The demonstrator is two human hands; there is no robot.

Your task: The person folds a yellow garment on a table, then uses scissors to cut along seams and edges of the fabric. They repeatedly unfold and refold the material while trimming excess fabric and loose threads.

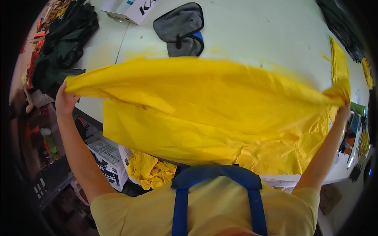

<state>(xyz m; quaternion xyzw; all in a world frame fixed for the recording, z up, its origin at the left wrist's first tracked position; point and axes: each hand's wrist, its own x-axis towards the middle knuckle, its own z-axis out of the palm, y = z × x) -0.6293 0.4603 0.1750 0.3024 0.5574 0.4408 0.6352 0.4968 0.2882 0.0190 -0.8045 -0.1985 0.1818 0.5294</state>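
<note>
A wide sheet of yellow fabric [204, 86] stretches between my outspread arms above the white table. My left hand [66, 98] grips its left end, fingers closed over the edge. At the far right, my right hand [343, 109] is closed on the bunched other end, partly smeared by motion. The upper part of the fabric is lifted and blurred. Below it, more yellow fabric [157, 137] lies on the table toward me, smooth at the left and crumpled at the right. Whether the lifted and lying parts are one piece, I cannot tell.
A grey pouch with black edging [181, 27] lies beyond the fabric, near a white box [132, 10]. Dark fabric [65, 43] is heaped at the left, with more dark material [340, 27] at the far right. Crumpled yellow scraps [149, 171] fill a container below the table edge.
</note>
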